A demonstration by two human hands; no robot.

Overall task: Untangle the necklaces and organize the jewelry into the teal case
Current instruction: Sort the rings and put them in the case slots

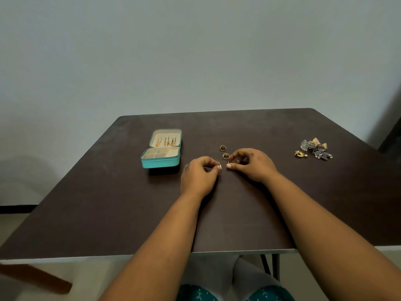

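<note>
meanwhile a gold ring (231,161) is pinched by the curled right hand (249,165), the left hand (198,174) curled, seemingly empty, beside it on the table (108,203).

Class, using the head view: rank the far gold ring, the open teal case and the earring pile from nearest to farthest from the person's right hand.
1. Far gold ring: just beyond the right hand, slightly left.
2. Earring pile: off to its right.
3. Teal case: to its left, past the left hand.

One teal case (161,162), three gold rings (223,147), one heap of earrings (315,148), two hands (198,174)
</note>
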